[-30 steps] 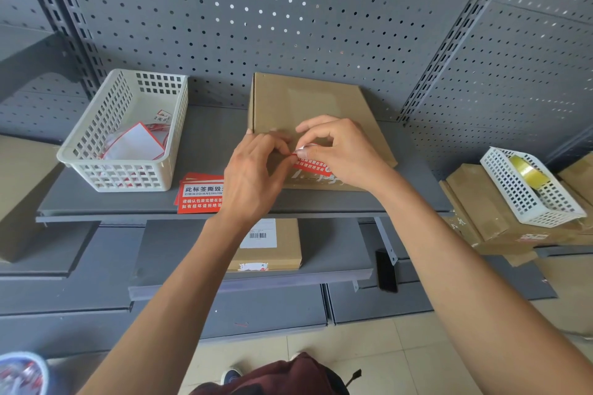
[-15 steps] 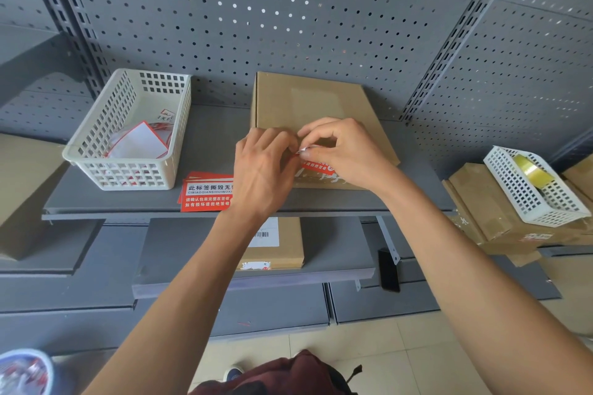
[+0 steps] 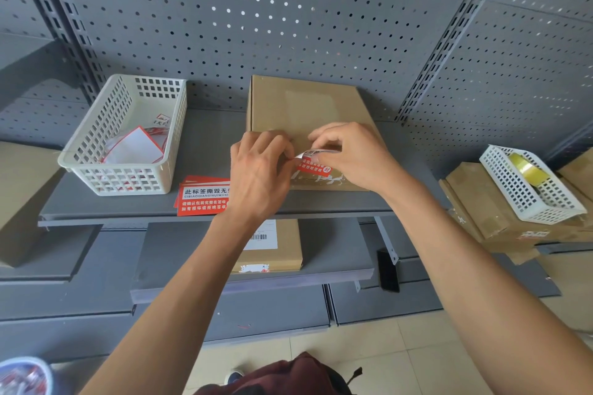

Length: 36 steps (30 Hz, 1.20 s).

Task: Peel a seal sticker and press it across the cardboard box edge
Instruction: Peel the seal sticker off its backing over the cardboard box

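sticker's white corner [image 3: 301,155] now further peeled, fingers [image 3: 321,158] above box's near edge [image 3: 317,184]

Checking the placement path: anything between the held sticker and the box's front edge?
Nothing visible. Both hands, left hand and right hand, hold the seal sticker directly over the cardboard box near its front edge. Only whitish residue from older labels shows on the box face there; the spare sticker stack lies off to the left.
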Each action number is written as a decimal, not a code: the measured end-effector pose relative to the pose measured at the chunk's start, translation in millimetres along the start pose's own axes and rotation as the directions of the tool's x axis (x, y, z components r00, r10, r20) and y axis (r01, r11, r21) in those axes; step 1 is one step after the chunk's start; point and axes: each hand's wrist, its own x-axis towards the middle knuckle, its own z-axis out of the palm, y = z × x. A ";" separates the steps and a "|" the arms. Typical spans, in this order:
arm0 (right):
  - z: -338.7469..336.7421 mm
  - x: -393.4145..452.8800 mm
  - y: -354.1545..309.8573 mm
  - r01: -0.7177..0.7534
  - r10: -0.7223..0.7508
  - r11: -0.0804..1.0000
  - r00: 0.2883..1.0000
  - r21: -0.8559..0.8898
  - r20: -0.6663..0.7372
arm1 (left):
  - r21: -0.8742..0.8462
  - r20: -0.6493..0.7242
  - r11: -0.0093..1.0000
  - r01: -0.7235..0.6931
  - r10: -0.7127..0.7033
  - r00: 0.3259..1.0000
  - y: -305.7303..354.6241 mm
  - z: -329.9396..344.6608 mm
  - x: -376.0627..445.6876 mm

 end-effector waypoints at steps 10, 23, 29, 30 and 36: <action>0.9 -8.0 -8.7 0.022 -0.025 0.996 0.999 -0.089 -0.034 | 0.127 0.113 0.990 0.056 -0.070 0.991 16.6 -4.7 11.1; 9.6 -10.7 -3.5 0.106 -0.110 0.988 0.993 -0.109 -0.038 | 0.199 0.112 0.979 -0.049 0.027 0.993 17.7 -2.3 8.1; 17.4 -15.1 6.4 0.188 -0.201 0.973 0.976 -0.133 -0.089 | 0.201 0.074 0.971 -0.129 0.117 0.990 8.7 1.9 2.7; 18.4 -15.8 7.1 0.194 -0.209 0.971 0.973 -0.138 -0.101 | 0.198 0.068 0.971 -0.136 0.125 0.990 7.8 2.4 2.1; 22.1 -20.8 12.7 0.214 -0.230 0.971 0.960 -0.108 -0.161 | 0.184 0.055 0.974 -0.130 0.121 0.991 3.8 6.5 0.4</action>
